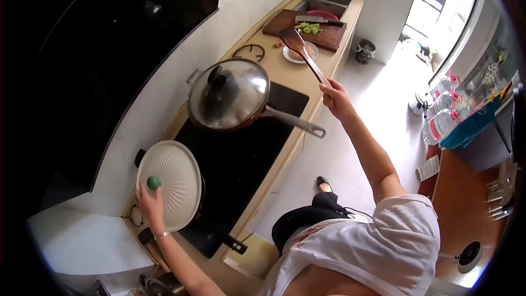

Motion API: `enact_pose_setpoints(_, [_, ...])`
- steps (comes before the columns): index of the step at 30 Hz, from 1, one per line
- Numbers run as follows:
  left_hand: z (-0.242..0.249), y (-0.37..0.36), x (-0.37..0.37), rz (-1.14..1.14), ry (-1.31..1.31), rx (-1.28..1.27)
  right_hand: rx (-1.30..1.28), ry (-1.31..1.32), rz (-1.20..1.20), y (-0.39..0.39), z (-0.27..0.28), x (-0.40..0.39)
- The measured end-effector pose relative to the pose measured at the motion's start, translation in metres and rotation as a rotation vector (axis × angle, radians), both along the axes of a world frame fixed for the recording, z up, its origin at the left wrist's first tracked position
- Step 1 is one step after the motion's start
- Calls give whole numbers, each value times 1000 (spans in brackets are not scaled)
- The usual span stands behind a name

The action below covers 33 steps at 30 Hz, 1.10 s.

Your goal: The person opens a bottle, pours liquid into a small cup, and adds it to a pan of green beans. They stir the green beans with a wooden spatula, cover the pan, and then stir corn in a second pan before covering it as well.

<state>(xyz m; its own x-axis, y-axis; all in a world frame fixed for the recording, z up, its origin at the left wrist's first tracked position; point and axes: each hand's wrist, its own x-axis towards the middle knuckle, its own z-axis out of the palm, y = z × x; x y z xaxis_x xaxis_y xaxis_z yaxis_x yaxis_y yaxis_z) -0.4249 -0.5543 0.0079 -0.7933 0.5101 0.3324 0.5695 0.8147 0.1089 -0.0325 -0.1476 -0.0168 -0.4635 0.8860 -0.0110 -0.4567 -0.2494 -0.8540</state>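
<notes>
At the lower left, my left hand [149, 205] has its fingers closed round the green knob [154, 182] of a cream ribbed lid [178, 192]. Beneath that lid is a dark pan, mostly hidden, whose black handle [236, 245] points toward the counter's front edge. My right hand [336, 100] grips a brown wooden spatula [298, 47] by its handle, holding it up in the air near the counter's edge. A long-handled wok with a shiny domed lid [235, 90] sits on the black stove [249, 148], between my two hands.
Farther along the counter are a plate of food [296, 57], a round metal ring [248, 52], and a cutting board [334, 37] with a knife [315, 20] and chopped greens [308, 28]. A sink [326, 6] lies beyond. Water bottles [441, 126] stand on the right; a bin [365, 51] is on the floor.
</notes>
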Motion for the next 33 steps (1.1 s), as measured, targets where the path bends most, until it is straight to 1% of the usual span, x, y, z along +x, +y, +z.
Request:
enact_pose_setpoints(1, [6, -5, 15, 20, 15, 21, 16, 2, 7, 18, -10, 4])
enact_pose_setpoints(2, [15, -10, 31, 43, 28, 42, 9, -35, -41, 35, -20, 9])
enact_pose_setpoints(4, [12, -29, 53, 81, 147, 91, -7, -111, -146, 65, -33, 13])
enact_pose_setpoints(5, [14, -36, 69, 128, 150, 116, -2, -110, -134, 80, -40, 16])
enact_pose_setpoints(6, [11, -41, 85, 175, 151, 139, 9, -178, -158, 97, -48, 19])
enact_pose_setpoints(8, [-11, -59, 108, 265, 236, 201, 46, -269, -178, 130, -66, 24])
enact_pose_setpoints(9, [-17, -65, 124, 312, 272, 153, 43, -270, -161, 147, -75, 25])
enact_pose_setpoints(10, [-21, -63, 140, 269, 216, 367, 35, -297, -142, 163, -84, 26])
enact_pose_setpoints(11, [-27, -60, 163, 407, 193, 332, 29, -325, -121, 181, -92, 26])
enact_pose_setpoints(12, [-20, -44, 191, 546, 170, 296, 6, -344, -100, 198, -101, 25])
enact_pose_setpoints(13, [-27, -44, 202, 562, 177, 286, -1, -342, -82, 214, -104, 24])
enact_pose_setpoints(15, [-49, -68, 232, 564, 422, 6, 23, -398, -10, 237, -110, 25])
enact_pose_setpoints(16, [-52, -70, 246, 579, 419, -14, 33, -417, 23, 251, -117, 26])
enact_pose_setpoints(18, [-61, -77, 274, 712, 362, -52, 28, -433, 75, 273, -124, 27])
enact_pose_setpoints(19, [-81, -95, 283, 737, 362, -65, 31, -447, 107, 282, -127, 27])
enact_pose_setpoints(20, [-112, -127, 286, 777, 377, -169, 37, -450, 140, 291, -131, 27])
enact_pose_setpoints(21, [-124, -145, 296, 815, 392, -271, 50, -464, 170, 299, -135, 28])
enact_pose_setpoints(22, [-125, -158, 313, 840, 393, -284, 56, -476, 203, 305, -138, 28])
enact_pose_setpoints(24, [-129, -174, 338, 711, 86, -170, 67, -484, 255, 319, -145, 29])
enact_pose_setpoints(25, [-140, -173, 338, 735, 90, -173, 153, -596, 232, 326, -149, 28])
enact_pose_setpoints(26, [-158, -168, 331, 847, 84, -339, 245, -704, 211, 333, -152, 27])
enact_pose_setpoints(27, [-166, -161, 333, 965, 68, -507, 287, -753, 244, 341, -155, 29])
enact_pose_setpoints(29, [-103, -38, 351, 1291, 112, -619, 467, -765, 265, 359, -172, 29])
enact_pose_setpoints(30, [-115, -49, 360, 1358, 89, -629, 633, -949, 255, 354, -154, 29])
enact_pose_setpoints(31, [-143, -72, 363, 1118, 236, -50, 737, -1095, 248, 349, -141, 26])
enact_pose_setpoints(32, [-161, -85, 378, 819, 395, 490, 868, -1165, 193, 345, -134, 24])
enact_pose_setpoints(33, [-159, -77, 381, 920, 309, 554, 967, -1217, 155, 339, -127, 22])
